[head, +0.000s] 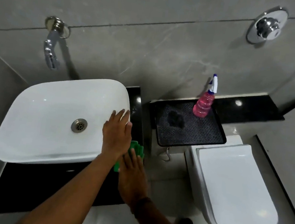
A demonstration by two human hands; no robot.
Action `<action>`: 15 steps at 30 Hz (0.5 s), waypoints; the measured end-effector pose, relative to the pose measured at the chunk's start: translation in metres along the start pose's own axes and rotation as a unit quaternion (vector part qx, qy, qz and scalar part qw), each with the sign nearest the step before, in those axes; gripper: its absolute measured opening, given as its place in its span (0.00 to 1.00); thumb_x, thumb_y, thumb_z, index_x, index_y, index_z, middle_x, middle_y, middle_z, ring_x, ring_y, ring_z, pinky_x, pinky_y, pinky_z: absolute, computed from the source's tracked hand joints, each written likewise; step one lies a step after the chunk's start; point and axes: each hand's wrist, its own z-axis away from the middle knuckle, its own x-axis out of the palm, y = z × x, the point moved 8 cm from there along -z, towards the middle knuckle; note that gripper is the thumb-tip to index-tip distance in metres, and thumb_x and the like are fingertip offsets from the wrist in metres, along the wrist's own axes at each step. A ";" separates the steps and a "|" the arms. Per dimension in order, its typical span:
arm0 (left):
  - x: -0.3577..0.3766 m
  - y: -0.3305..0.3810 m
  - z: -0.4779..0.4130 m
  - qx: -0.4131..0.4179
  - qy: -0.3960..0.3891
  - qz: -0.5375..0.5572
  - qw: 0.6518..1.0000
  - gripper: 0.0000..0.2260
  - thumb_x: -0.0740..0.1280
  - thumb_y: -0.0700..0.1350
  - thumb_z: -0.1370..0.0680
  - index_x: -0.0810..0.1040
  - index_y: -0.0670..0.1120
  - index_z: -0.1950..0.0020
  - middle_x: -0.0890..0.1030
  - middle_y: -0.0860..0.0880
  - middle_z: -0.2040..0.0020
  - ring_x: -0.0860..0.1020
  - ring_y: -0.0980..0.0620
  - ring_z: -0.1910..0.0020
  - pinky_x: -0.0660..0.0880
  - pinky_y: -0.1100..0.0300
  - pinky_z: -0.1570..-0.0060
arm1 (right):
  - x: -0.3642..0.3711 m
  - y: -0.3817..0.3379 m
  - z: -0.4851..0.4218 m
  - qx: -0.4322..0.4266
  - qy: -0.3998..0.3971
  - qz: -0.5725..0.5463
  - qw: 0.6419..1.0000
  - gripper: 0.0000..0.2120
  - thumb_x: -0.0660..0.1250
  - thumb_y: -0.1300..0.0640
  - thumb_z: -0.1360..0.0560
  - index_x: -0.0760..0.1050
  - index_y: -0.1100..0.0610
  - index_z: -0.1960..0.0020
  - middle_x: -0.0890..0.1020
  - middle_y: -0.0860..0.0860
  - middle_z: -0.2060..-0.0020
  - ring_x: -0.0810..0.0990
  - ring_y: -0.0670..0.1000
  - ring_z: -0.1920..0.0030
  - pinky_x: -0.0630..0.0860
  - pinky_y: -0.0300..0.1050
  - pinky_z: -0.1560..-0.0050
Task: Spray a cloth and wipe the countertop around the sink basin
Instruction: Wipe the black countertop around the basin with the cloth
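A white sink basin (pixel 53 115) sits on a black countertop (pixel 138 101). A green cloth (pixel 137 148) lies on the narrow counter strip at the basin's right side. My right hand (pixel 133 177) lies flat on the cloth, pressing it down. My left hand (pixel 116 136) rests on the basin's right rim with fingers spread, holding nothing. A pink spray bottle (pixel 203 105) with a white and blue trigger stands upright on a black tray (pixel 205 137), well to the right of both hands.
A chrome tap (pixel 51 51) juts from the wall above the basin. A white toilet (pixel 233 189) with its lid down stands right of the counter. A chrome flush plate (pixel 267 25) is on the wall. Black counter (pixel 40 188) shows in front of the basin.
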 end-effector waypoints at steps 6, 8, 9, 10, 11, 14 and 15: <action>0.000 -0.014 0.001 -0.012 0.041 0.070 0.997 0.22 0.56 0.53 0.14 0.72 0.50 0.21 0.69 0.49 0.19 0.58 0.47 0.16 0.58 0.39 0.19 | 0.007 0.003 -0.011 0.006 0.018 0.015 1.000 0.26 0.60 0.53 0.22 0.76 0.53 0.25 0.75 0.50 0.23 0.69 0.56 0.20 0.67 0.58 0.21; 0.000 -0.018 0.000 -0.048 0.043 0.089 0.994 0.24 0.54 0.56 0.15 0.71 0.52 0.21 0.68 0.50 0.18 0.56 0.50 0.16 0.56 0.39 0.18 | 0.007 0.010 -0.020 0.012 0.018 0.015 1.000 0.27 0.63 0.49 0.22 0.75 0.52 0.24 0.75 0.49 0.23 0.70 0.55 0.20 0.66 0.57 0.20; 0.000 -0.019 -0.001 -0.056 0.044 0.093 0.993 0.23 0.55 0.56 0.15 0.72 0.53 0.21 0.68 0.51 0.18 0.55 0.50 0.16 0.56 0.38 0.18 | 0.005 0.015 -0.027 0.018 0.015 0.014 1.000 0.28 0.66 0.47 0.23 0.75 0.52 0.24 0.75 0.49 0.23 0.70 0.55 0.20 0.65 0.56 0.21; -0.001 -0.019 -0.001 -0.059 0.046 0.094 0.993 0.23 0.55 0.56 0.15 0.72 0.54 0.22 0.68 0.52 0.19 0.55 0.50 0.16 0.55 0.37 0.18 | 0.003 0.020 -0.033 0.021 0.011 0.011 1.000 0.29 0.68 0.46 0.23 0.76 0.52 0.24 0.75 0.49 0.23 0.71 0.54 0.21 0.64 0.54 0.23; -0.002 -0.019 -0.001 -0.060 0.050 0.093 0.993 0.22 0.56 0.55 0.15 0.73 0.54 0.22 0.68 0.52 0.19 0.54 0.50 0.16 0.55 0.36 0.18 | 0.003 0.023 -0.037 0.013 0.013 0.009 1.000 0.29 0.69 0.45 0.23 0.76 0.52 0.24 0.75 0.49 0.23 0.71 0.53 0.21 0.63 0.53 0.24; 0.000 -0.021 -0.004 -0.065 0.047 0.069 0.994 0.21 0.57 0.54 0.16 0.75 0.55 0.24 0.67 0.53 0.18 0.54 0.48 0.15 0.54 0.33 0.20 | 0.005 0.037 -0.051 -0.018 0.023 0.014 0.999 0.28 0.65 0.44 0.21 0.75 0.51 0.23 0.73 0.49 0.21 0.69 0.53 0.20 0.62 0.54 0.24; 0.000 -0.021 -0.003 -0.068 0.046 0.050 0.995 0.21 0.57 0.54 0.16 0.76 0.55 0.24 0.68 0.52 0.18 0.54 0.48 0.15 0.54 0.32 0.20 | 0.005 0.042 -0.059 -0.024 0.033 0.014 0.999 0.28 0.65 0.45 0.21 0.74 0.51 0.23 0.72 0.49 0.21 0.68 0.53 0.19 0.61 0.54 0.23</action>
